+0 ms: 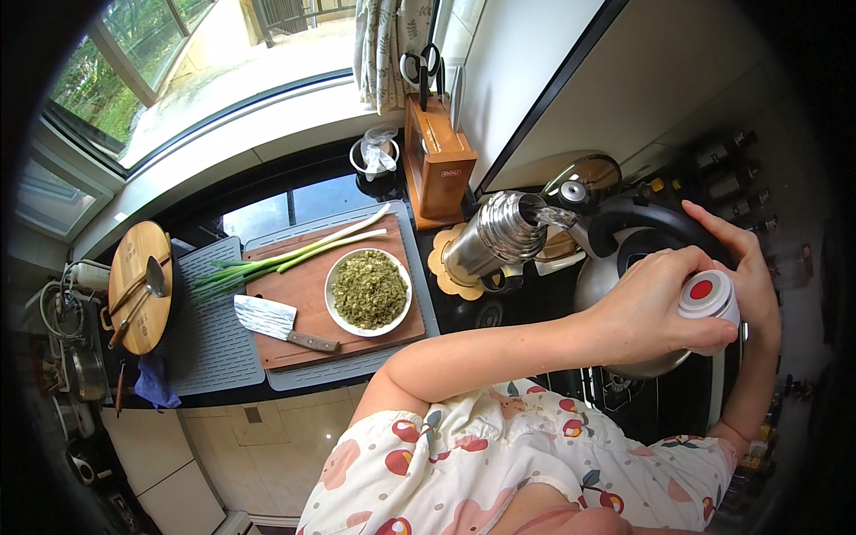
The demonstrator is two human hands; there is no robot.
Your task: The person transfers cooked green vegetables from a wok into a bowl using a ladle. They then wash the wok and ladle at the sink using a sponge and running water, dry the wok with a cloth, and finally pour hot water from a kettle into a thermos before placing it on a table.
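My right hand (745,257) grips the black handle (652,212) of a stainless-steel kettle (592,284), which is tilted. Water (555,217) runs from its spout into the mouth of a steel vacuum flask (471,237). The flask stands uncapped on a scalloped wooden trivet (445,267). Held in my left hand (642,301) is a white flask stopper (709,304) with a red dot on top. This hand crosses in front of the kettle and hides part of its body and lid.
A cutting board (281,351) carries a bowl of chopped greens (370,291), scallions (314,244) and a cleaver (281,324). Behind stands a wooden knife block (438,167) with scissors. A glass lid (588,175) leans by the wall. Left is a wooden lid (140,287) with a ladle.
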